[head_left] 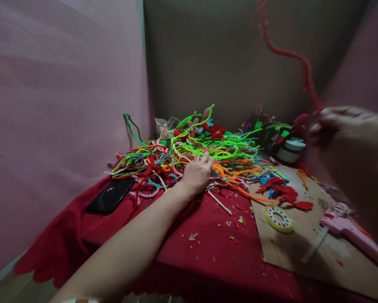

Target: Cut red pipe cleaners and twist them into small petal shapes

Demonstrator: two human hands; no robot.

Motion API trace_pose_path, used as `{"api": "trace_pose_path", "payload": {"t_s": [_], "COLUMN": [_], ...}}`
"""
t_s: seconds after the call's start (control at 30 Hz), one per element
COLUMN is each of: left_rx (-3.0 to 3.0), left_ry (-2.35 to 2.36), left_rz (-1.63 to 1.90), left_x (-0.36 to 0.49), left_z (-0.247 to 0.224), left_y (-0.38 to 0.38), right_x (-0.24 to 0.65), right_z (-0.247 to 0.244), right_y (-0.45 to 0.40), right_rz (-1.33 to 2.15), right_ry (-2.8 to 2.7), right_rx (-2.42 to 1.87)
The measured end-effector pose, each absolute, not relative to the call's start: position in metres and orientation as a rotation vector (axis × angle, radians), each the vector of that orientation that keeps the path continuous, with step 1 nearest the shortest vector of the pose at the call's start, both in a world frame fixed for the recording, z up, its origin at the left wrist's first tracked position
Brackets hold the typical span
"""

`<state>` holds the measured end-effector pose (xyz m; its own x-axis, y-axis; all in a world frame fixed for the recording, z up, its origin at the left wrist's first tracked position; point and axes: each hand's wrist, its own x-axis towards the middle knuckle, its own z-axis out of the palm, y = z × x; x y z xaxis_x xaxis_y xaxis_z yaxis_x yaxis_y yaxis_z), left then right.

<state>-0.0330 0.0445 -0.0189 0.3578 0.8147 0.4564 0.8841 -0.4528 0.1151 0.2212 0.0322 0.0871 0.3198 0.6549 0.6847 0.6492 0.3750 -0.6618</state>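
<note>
Raised at the right, my right hand (350,130) is closed in a pinch on one end of a red pipe cleaner (307,69). The long wavy stem rises from the fingers past the top of the view, and both are blurred. My left hand (198,173) rests on the front of a heap of pipe cleaners (227,145) in green, orange, red, pink and white. Its fingers are a little apart and touch the strands, with no single stem gripped that I can make out.
A black phone (110,195) lies left on the red cloth (208,248). On a cardboard sheet (271,248) at right are a tape roll (279,219), a pink glue gun (343,223) and red fuzzy pieces (288,194). A lidded jar (290,150) and fuzzy flowers (217,131) stand behind.
</note>
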Motion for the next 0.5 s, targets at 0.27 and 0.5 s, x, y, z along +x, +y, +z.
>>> {"api": "trace_pose_path", "payload": {"t_s": [0.27,0.5], "left_rx": [-3.335,-2.877], "left_ry": [-1.687,-1.728], "left_rz": [-2.132,-2.923], "left_x": [-0.008,-0.01], "left_z": [-0.013,-0.014], "left_y": [0.026,0.033], "right_x": [0.142,0.139], "right_z": [-0.004,-0.019], "right_y": [-0.01,-0.013], "right_rz": [1.074,1.125], "right_ry": [-1.363,-1.508], "right_rx": [-1.102,-1.113]}}
